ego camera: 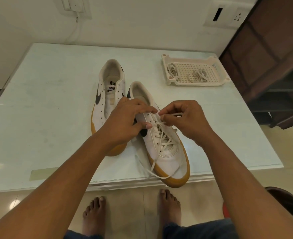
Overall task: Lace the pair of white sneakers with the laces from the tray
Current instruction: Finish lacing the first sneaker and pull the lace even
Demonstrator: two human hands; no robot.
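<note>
Two white sneakers with tan soles and black swooshes lie side by side near the middle of the table (47,100), toes pointing to the near edge. The left sneaker (111,80) is unlaced: its eyelets are bare, its tongue lies flat and a black "NIKE" tag shows on it. The right sneaker (166,157) lies closer, just beside the first, with its toe at the near edge. A white lace (161,135) crosses several times through its lower eyelets, while the eyelets nearer the collar are bare. One loose end of the lace trails down over the toe to the near edge.

Both hands are at the right sneaker's upper eyelets. The left hand (123,121) grips the sneaker's left side, fingers curled over the eyelet flap and thumb pressed against the side. The right hand (187,119) pinches the lace's other end between thumb and forefinger, just above the eyelet row.

A pale slotted tray (220,81) stands at the far right corner, with two bundles of spare laces (197,75) in it.
</note>
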